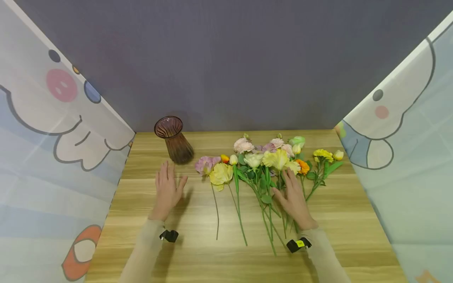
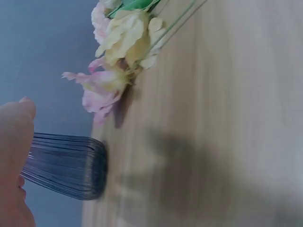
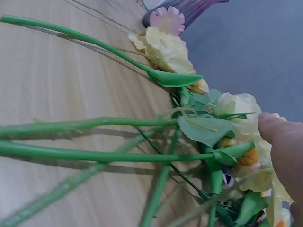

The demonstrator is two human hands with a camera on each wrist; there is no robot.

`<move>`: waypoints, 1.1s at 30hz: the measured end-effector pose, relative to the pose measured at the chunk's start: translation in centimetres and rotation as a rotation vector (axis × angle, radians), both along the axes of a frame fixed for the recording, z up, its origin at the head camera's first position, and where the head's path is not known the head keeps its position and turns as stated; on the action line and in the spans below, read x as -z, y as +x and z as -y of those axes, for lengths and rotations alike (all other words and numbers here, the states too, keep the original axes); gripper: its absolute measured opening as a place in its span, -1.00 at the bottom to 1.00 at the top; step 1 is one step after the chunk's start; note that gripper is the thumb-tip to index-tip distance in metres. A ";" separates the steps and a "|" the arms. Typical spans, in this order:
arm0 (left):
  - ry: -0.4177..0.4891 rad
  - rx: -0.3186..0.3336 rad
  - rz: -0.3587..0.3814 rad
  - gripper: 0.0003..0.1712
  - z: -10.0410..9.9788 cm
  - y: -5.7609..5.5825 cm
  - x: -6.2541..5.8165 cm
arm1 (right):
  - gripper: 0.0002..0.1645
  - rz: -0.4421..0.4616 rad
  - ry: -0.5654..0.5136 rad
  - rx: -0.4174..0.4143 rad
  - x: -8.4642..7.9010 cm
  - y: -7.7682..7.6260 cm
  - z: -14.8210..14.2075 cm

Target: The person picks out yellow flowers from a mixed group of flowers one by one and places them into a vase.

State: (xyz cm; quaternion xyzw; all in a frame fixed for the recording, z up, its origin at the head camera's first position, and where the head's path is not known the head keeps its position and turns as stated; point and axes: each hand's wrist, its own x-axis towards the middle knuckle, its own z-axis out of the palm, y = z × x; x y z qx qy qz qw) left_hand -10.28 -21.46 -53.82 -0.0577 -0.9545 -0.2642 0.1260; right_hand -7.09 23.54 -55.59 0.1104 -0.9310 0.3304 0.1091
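My left hand (image 1: 167, 192) is held with its fingers straight, just in front of a ribbed purple-brown glass vase (image 1: 179, 147). In the left wrist view, the lower part of that vase (image 2: 71, 165) shows beyond the hand. My right hand (image 1: 294, 201) reaches over the stems of a spread of flowers, its fingertips right at a pale yellow flower (image 1: 276, 158). In the right wrist view, green stems (image 3: 94, 124) and leaves lie beneath that hand. Left of this pile are a yellow flower (image 1: 221, 174), a purple flower (image 1: 206, 164) and a white tulip (image 1: 233, 159).
Pink flowers (image 1: 243, 145) lie toward the back of the wooden table (image 1: 198, 259). A yellow flower cluster (image 1: 323, 154) and an orange flower (image 1: 302, 167) lie to the right. Behind stands a grey panel (image 1: 226, 70); cartoon-printed curtains hang at both sides.
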 end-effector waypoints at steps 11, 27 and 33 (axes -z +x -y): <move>0.197 -0.089 -0.071 -0.02 1.2 -5.5 -2.5 | -0.14 -0.072 -0.024 -0.054 0.1 0.0 3.2; 0.394 -0.105 -0.019 0.13 1.0 -10.0 -4.5 | -0.52 -0.192 0.099 -0.124 0.6 -0.3 7.7; 0.544 -0.123 -0.053 -0.14 1.0 -11.1 -4.5 | -0.60 -0.260 0.093 -0.160 0.7 -0.5 8.9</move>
